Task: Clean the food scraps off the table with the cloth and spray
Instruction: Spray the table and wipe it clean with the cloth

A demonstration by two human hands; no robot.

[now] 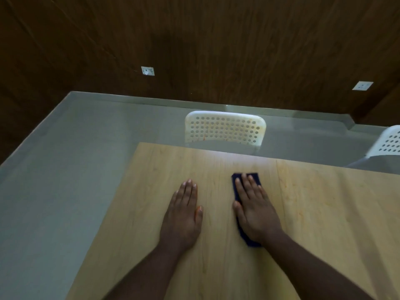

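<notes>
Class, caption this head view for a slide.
Right hand presses dark blue cloth on light wooden table; left hand lies flat.

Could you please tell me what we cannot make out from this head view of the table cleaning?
- Dark blue cloth: mostly hidden under the flat right hand; its full shape is unclear.
- Spray: not in the frame at all.
- Food scraps: only faint orange streaks on the table, too blurred to tell.
- Second white chair: cut off by the right edge.
- First chair's seat: hidden behind the table.
</notes>
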